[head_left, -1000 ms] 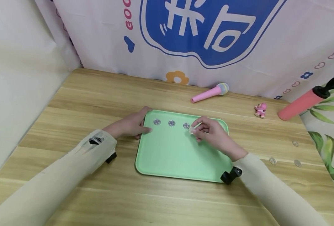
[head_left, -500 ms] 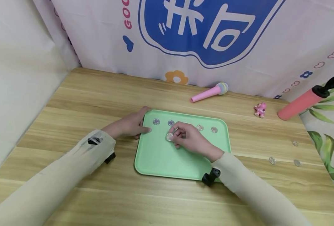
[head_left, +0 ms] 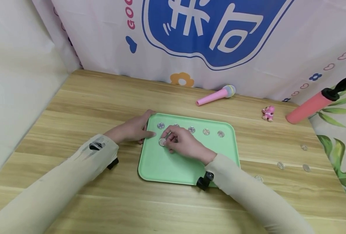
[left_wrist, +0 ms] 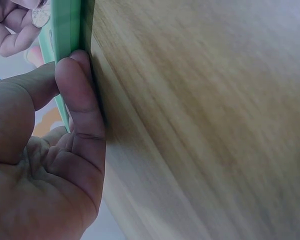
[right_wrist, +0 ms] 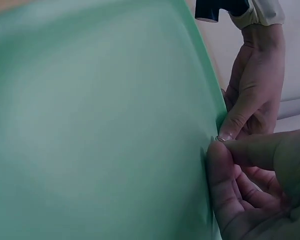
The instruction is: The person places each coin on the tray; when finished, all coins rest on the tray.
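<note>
My left hand (head_left: 134, 129) grips the left edge of the light green tray (head_left: 161, 167), thumb over the rim. In the left wrist view its curled fingers (left_wrist: 82, 120) lie against the tray's side. My right hand (head_left: 183, 143) pinches a silver coin (head_left: 162, 142) between thumb and fingertips, over the tray's left part near my left thumb. The right wrist view shows only this coin's thin edge (right_wrist: 220, 139). Several coins lie in a row along the tray's far side, from the left coin (head_left: 160, 125) to the right coin (head_left: 221, 134); my right hand partly hides one.
Several loose coins lie on the wooden table (head_left: 88, 198) right of the tray, one coin (head_left: 259, 178) beside my right sleeve. Behind the tray are a pink toy microphone (head_left: 216, 96), a small pink figurine (head_left: 268, 113) and a red hand pump (head_left: 311, 105). A printed curtain hangs behind.
My right hand has let go of a coin at the row's right part and moved left, now pinching another coin below the row's left end. My left hand stays on the tray.
</note>
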The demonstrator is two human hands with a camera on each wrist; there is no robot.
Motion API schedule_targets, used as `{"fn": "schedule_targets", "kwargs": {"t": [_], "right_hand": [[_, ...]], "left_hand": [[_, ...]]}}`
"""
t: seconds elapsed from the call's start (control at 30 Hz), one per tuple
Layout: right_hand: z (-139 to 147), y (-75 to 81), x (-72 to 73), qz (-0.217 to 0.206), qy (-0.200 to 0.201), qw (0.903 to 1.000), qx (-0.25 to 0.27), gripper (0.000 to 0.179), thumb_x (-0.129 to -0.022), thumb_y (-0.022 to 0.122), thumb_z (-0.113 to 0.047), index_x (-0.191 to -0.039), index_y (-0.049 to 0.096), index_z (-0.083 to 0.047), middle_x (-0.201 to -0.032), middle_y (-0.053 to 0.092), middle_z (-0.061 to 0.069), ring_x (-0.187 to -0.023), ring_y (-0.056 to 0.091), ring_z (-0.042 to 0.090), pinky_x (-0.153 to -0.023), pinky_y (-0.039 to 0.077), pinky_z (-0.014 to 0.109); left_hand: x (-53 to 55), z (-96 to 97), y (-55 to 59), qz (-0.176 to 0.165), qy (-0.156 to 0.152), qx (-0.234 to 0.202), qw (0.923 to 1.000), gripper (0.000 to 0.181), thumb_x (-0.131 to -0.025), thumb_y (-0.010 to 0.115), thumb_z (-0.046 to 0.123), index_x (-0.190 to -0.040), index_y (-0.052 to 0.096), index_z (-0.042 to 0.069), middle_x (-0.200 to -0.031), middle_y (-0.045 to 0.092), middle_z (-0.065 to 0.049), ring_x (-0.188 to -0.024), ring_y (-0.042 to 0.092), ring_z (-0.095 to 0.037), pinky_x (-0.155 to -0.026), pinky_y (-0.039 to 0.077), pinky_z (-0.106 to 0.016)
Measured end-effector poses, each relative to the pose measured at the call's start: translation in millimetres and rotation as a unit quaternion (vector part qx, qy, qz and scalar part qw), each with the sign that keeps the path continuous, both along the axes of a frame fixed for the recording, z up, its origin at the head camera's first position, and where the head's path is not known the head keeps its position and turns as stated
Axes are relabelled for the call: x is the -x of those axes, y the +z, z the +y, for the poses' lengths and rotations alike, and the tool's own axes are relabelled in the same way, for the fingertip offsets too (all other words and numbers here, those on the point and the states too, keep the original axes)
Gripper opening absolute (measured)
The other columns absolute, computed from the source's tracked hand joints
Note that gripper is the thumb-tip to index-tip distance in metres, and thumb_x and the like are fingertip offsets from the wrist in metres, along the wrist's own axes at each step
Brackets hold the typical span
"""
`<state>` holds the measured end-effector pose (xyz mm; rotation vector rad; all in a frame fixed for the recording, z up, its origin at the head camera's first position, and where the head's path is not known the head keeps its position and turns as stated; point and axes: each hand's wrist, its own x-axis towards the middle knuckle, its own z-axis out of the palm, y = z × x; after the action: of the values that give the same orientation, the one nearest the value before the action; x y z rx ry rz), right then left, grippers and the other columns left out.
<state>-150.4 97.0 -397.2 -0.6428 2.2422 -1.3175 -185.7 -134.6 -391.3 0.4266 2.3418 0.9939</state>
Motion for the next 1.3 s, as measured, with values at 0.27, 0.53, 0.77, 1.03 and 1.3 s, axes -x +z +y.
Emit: {"fn": "schedule_targets", "kwargs": {"t": [0.27, 0.53, 0.77, 1.03, 1.3], "right_hand": [[-4, -0.3, 0.8, 0.018, 0.003, 0.9997, -0.019, 0.013, -0.101, 0.064, -0.001, -0.113, 0.066, -0.002, -0.087, 0.072, 0.015, -0.065, 0.064, 0.012, -0.064, 0.056, 0.024], [-12, -2.1, 4.4, 0.047, 0.014, 0.9977, -0.047, 0.011, -0.099, 0.067, -0.003, -0.110, 0.068, -0.004, -0.082, 0.070, 0.010, -0.061, 0.060, 0.009, -0.060, 0.054, 0.023], [-18, -1.0, 4.3, 0.072, 0.018, 0.9945, -0.074, 0.011, -0.097, 0.069, -0.002, -0.107, 0.067, -0.006, -0.082, 0.069, 0.007, -0.066, 0.057, 0.007, -0.060, 0.049, 0.018], [-19, 0.4, 4.0, 0.077, 0.013, 0.9933, -0.085, 0.012, -0.097, 0.071, -0.003, -0.108, 0.068, -0.006, -0.089, 0.072, 0.009, -0.075, 0.061, 0.009, -0.066, 0.050, 0.018], [-18, -0.5, 5.5, 0.084, 0.017, 0.9916, -0.097, 0.012, -0.096, 0.071, -0.002, -0.108, 0.069, -0.003, -0.093, 0.074, 0.011, -0.083, 0.066, 0.012, -0.072, 0.052, 0.018]], "left_hand": [[-1.3, 0.9, 1.6, -0.001, 0.005, 0.004, 1.0000, 0.074, -0.104, 0.065, 0.015, -0.163, 0.020, 0.011, -0.074, 0.057, -0.007, -0.059, 0.061, -0.017, -0.058, 0.054, -0.029], [-1.9, 0.1, 1.0, 0.003, 0.001, 0.009, 1.0000, 0.073, -0.104, 0.065, 0.016, -0.162, 0.020, 0.012, -0.077, 0.057, -0.008, -0.060, 0.061, -0.017, -0.058, 0.055, -0.029], [-2.6, -1.6, -0.4, 0.011, -0.001, 0.006, 0.9999, 0.078, -0.104, 0.065, 0.017, -0.165, 0.017, 0.011, -0.075, 0.059, -0.008, -0.059, 0.060, -0.017, -0.057, 0.055, -0.030], [-2.7, -1.8, -0.6, 0.013, 0.001, -0.001, 0.9999, 0.076, -0.105, 0.064, 0.016, -0.164, 0.018, 0.012, -0.077, 0.059, -0.008, -0.060, 0.060, -0.017, -0.057, 0.055, -0.030], [-2.9, -0.5, -0.6, 0.012, 0.001, -0.003, 0.9999, 0.075, -0.104, 0.065, 0.016, -0.164, 0.019, 0.011, -0.077, 0.058, -0.008, -0.061, 0.060, -0.017, -0.058, 0.055, -0.029]]}}
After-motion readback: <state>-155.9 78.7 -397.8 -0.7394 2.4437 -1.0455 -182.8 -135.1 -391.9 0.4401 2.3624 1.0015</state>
